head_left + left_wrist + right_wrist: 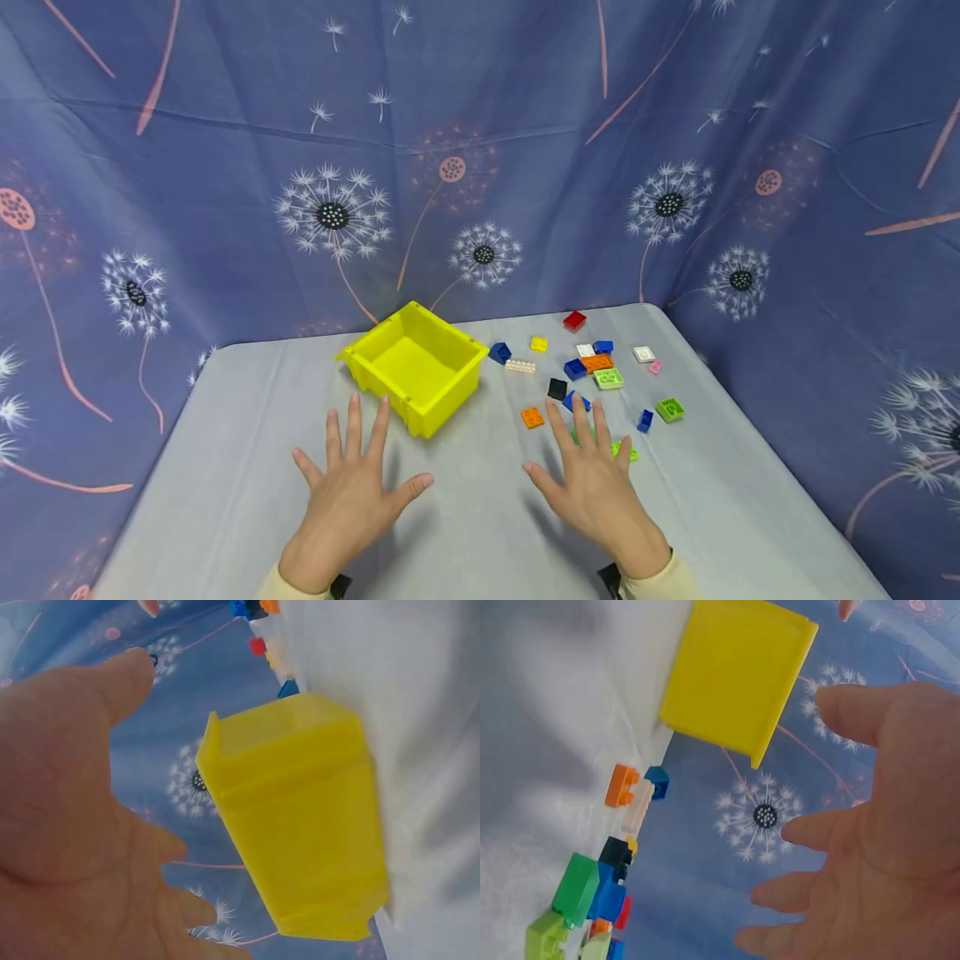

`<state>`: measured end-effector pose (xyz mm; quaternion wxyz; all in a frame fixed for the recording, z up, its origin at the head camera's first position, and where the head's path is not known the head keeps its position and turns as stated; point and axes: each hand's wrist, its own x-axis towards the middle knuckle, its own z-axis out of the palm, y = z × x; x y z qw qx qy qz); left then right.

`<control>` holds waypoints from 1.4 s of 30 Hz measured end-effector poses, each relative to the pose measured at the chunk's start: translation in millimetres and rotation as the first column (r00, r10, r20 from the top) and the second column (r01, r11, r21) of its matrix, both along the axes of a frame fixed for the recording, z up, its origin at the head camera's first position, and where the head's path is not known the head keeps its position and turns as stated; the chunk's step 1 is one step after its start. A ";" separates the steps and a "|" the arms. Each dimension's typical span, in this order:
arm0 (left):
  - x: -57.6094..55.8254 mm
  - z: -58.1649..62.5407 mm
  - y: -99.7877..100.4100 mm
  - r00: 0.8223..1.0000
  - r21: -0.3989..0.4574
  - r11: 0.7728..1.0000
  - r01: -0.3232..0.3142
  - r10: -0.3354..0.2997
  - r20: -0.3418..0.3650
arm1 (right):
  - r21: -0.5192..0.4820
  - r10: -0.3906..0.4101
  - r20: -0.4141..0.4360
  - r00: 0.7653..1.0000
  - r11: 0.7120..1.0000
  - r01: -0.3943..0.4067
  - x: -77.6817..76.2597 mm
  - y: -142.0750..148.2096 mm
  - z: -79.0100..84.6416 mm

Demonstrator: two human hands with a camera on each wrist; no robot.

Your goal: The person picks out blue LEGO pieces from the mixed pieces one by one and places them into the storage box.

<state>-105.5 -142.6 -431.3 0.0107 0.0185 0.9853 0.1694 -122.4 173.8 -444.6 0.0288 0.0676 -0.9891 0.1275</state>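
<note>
My left hand (348,492) hovers over the table with spread fingers, just in front of a yellow bin (442,392). Fingers apart, my right hand (596,492) hangs above the table and partly hides a green brick and a lime brick (634,455). Neither hand holds anything. An orange brick (532,417), a black brick (557,389) and a blue brick (576,402) lie close beyond the right fingertips. In the left wrist view the bin (300,832) stands apart from the left hand (67,817). The right wrist view shows the green brick (576,889) below the right hand (885,847).
More building bricks are scattered at the right, among them a red brick (574,321), a white brick (643,354) and a lime brick (670,409). A pale cloth covers the table (225,467). Behind and at the sides hangs a blue dandelion-print curtain (525,167).
</note>
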 end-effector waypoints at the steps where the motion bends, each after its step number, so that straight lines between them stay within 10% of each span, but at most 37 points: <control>1: -1.2 1.6 -0.9 1.000 0.007 1.000 0.000 0.000 -0.005 | -0.003 -0.001 -0.006 1.000 1.000 0.001 -2.5 1.3 0.4; 9: -21.3 16.1 -7.1 0.996 0.080 0.997 0.000 0.008 -0.092 | -0.067 0.000 -0.076 0.997 0.998 -0.005 -31.0 15.4 -1.1; 15: -43.3 25.8 -9.5 0.999 0.151 0.988 -0.041 0.046 -0.025 | -0.120 -0.053 0.017 0.998 0.991 0.055 -54.1 26.2 -3.5; 30: -100.9 28.8 -22.2 0.976 0.397 0.892 -0.217 0.203 0.076 | -0.143 -0.148 0.091 0.985 0.977 0.160 -99.4 40.3 -22.3; 42: -126.5 16.1 -29.0 0.942 0.459 0.826 -0.327 0.323 0.090 | -0.072 -0.217 0.224 0.950 0.969 0.238 -125.5 39.1 -29.9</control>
